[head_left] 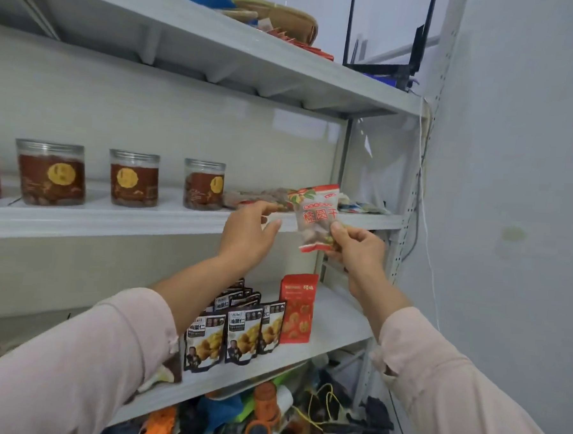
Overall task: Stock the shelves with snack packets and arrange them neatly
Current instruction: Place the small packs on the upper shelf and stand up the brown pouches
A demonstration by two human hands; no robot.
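My right hand (356, 245) pinches the lower edge of a clear snack packet (315, 211) with red trim and red lettering, held upright in front of the middle shelf (112, 221). My left hand (249, 230) reaches toward the shelf edge just left of the packet, fingers relaxed and holding nothing. Behind the hands, several flat snack packets (263, 197) lie on the shelf's right end.
Three clear jars (134, 179) with brown labels stand on the middle shelf. On the lower shelf (336, 325) stand several dark pouches (239, 333) and a red pouch (297, 308). Clutter fills the bottom. A router (386, 59) and baskets sit on top. The wall is at right.
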